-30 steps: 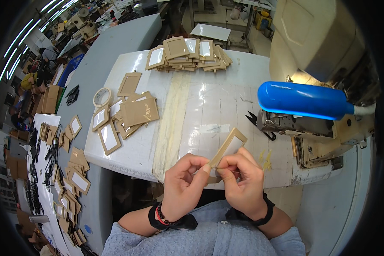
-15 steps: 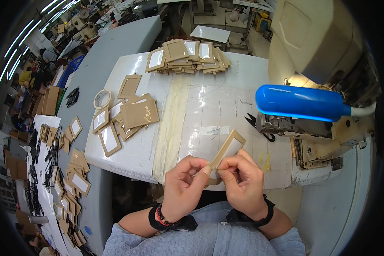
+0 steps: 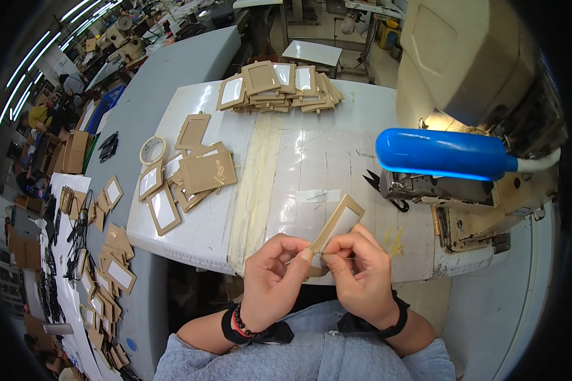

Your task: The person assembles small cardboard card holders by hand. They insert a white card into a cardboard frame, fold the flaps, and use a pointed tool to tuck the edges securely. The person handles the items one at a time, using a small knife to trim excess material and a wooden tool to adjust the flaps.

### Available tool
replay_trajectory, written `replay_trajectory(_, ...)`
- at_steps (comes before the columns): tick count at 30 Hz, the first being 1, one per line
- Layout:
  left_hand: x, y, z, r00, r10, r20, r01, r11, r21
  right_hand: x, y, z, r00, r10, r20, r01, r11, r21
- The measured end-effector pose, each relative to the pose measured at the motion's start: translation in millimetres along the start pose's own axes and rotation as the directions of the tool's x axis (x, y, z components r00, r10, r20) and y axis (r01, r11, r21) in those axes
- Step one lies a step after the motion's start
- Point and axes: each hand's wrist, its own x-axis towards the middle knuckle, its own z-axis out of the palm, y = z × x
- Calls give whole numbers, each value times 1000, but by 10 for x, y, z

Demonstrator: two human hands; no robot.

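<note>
A tan card holder point(image 3: 343, 217) with a pale window is held tilted above the front edge of the white table. My left hand point(image 3: 278, 270) pinches its near end between thumb and forefinger. Close beside it, my right hand point(image 3: 361, 270) is also closed at the holder's near side, thumb against bent fingers. What lies exactly between the right fingertips is too small to make out; a fine thread may be there. Part of the holder's lower end is hidden behind the fingers.
A sewing machine point(image 3: 451, 76) with a blue lamp point(image 3: 445, 153) stands at right, black thread snips point(image 3: 388, 190) beside it. Card holders are piled at the far side point(image 3: 260, 77) and left point(image 3: 206, 170), near a tape roll point(image 3: 153, 150). More lie on the grey surface point(image 3: 147, 95) further left.
The view has shifted very slightly. Both hands keep their grip at the card holder's near end, with no other visible difference.
</note>
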Motion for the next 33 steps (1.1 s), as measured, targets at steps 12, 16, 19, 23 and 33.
replay_trajectory(12,-15,25,22,999,54,-1,-54,998,26,26,5,11,1000,-30,0,30,997,68)
replay_trajectory(16,-15,21,34,995,95,4,-95,995,3,28,-25,34,998,-63,-28,65,997,43)
replay_trajectory(19,-6,-19,43,987,158,-5,-158,987,17,23,-63,43,996,-79,-43,80,997,11)
replay_trajectory(23,-21,9,54,987,163,-11,-163,986,18,12,-78,53,994,-94,-50,95,995,23)
replay_trajectory(33,-25,43,32,993,118,-16,-118,993,-11,25,-79,4,996,-86,10,85,996,41)
